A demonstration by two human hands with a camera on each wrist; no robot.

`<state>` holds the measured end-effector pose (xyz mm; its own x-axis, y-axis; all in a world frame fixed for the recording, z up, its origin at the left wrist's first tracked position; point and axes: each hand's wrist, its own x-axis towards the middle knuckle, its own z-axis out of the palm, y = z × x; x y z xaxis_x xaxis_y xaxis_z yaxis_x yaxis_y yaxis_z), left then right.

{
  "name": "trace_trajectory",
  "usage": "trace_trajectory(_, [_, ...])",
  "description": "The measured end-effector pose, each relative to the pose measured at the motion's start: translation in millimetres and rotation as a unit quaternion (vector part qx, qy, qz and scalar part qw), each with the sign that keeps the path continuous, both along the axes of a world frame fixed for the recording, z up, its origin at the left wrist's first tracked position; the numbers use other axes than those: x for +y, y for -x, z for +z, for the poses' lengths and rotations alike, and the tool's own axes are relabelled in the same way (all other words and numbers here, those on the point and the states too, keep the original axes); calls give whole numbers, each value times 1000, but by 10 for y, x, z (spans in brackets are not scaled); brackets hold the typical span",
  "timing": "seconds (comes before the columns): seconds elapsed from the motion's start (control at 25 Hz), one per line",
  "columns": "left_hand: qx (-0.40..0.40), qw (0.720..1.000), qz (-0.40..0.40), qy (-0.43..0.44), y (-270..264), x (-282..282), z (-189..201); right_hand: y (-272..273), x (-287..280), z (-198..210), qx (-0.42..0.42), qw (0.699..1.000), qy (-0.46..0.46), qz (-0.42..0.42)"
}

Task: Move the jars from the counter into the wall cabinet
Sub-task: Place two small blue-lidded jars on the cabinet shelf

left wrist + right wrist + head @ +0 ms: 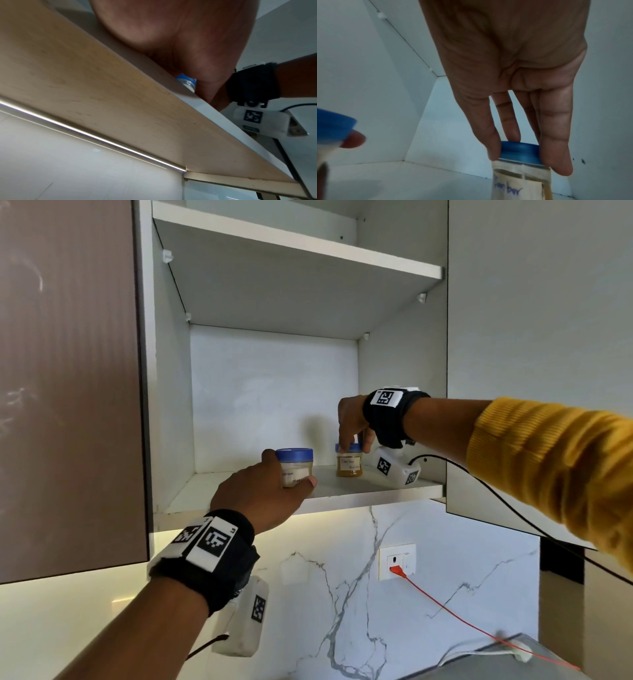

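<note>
Two blue-lidded jars are at the wall cabinet's bottom shelf. My left hand grips the jar with pale contents round its body at the shelf's front; whether it touches the shelf I cannot tell. In the left wrist view only a bit of that jar's blue lid shows past my palm. My right hand reaches down from above and pinches the blue lid of the amber jar, which stands further back on the shelf. Its handwritten label faces outward.
The cabinet door hangs open at the left and an upper shelf sits above. Below are a marble backsplash, a wall socket with a red cable, and a black cable trailing from my right wrist.
</note>
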<state>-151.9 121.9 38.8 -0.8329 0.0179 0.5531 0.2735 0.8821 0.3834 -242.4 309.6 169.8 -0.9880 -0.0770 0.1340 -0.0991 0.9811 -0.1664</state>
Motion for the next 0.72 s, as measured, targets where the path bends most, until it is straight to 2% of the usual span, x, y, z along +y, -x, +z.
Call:
trace_trajectory(0.08, [1, 1000, 7, 3, -4, 3, 2, 79, -8, 42, 21, 1000, -5, -7])
trace_trajectory(0.2, [5, 1000, 25, 9, -24, 25, 2, 258, -15, 55, 22, 996, -66, -50])
trace_trajectory(0.44, [3, 999, 46, 20, 26, 43, -11, 598, -7, 86, 44, 983, -155, -83])
trace_trajectory(0.72, [14, 997, 67, 30, 36, 70, -34, 847, 100, 107, 100, 970, -207, -81])
